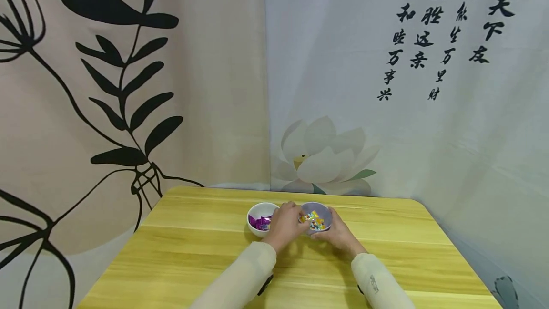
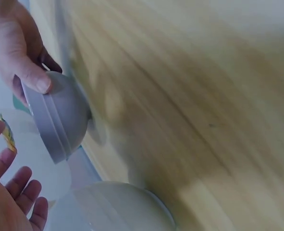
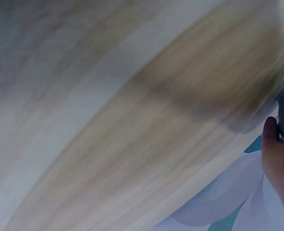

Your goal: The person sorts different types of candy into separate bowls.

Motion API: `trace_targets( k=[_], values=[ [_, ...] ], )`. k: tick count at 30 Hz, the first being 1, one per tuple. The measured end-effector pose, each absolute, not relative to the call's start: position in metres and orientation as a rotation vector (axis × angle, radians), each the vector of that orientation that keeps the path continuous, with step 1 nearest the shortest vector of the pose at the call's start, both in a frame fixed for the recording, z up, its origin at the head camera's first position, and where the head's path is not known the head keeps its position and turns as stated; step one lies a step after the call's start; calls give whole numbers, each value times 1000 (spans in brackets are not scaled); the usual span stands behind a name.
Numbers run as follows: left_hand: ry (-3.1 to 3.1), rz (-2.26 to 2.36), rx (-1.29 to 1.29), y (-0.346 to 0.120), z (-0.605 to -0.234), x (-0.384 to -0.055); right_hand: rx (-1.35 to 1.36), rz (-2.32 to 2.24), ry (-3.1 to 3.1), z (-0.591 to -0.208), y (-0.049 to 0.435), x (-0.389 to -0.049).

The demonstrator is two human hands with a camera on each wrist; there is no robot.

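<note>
My right hand (image 1: pixel 339 235) holds a grey bowl (image 2: pixel 60 115) by its side, with the thumb on its outer wall. Yellow-wrapped candies (image 1: pixel 316 222) lie inside that bowl. Over its left rim, my left hand (image 1: pixel 285 225) pinches one small yellow-wrapped candy (image 2: pixel 8 135) between thumb and forefinger, the other fingers loosely bent. Just left of this hand stands a white bowl (image 1: pixel 252 225) with purple-wrapped candies (image 1: pixel 259 222) in it, its right part hidden by the hand. In the right wrist view only a sliver of the grey bowl shows at the right edge.
Both bowls are near the far edge of a yellow wood-grain table (image 1: pixel 193 252). Behind it hangs a cloth backdrop (image 1: pixel 223 85) printed with dark plants, a pale lotus and lettering.
</note>
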State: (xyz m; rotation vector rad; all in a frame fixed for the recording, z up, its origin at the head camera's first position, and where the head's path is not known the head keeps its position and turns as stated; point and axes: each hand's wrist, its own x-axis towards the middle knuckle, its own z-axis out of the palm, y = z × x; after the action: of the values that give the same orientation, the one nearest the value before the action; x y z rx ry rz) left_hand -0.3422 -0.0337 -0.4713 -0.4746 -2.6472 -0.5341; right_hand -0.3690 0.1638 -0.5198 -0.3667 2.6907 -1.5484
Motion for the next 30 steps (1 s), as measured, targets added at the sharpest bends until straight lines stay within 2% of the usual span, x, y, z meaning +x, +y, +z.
trace_targets(
  k=[18,30],
  values=[
    [-2758,-423,-319,-24,-471,-355,-368,-1525,2714,-523,154,-366],
    [-2771,-443,-333,-30,-467,-354,-372,-1484,2741,-523,155,-366]
  ],
)
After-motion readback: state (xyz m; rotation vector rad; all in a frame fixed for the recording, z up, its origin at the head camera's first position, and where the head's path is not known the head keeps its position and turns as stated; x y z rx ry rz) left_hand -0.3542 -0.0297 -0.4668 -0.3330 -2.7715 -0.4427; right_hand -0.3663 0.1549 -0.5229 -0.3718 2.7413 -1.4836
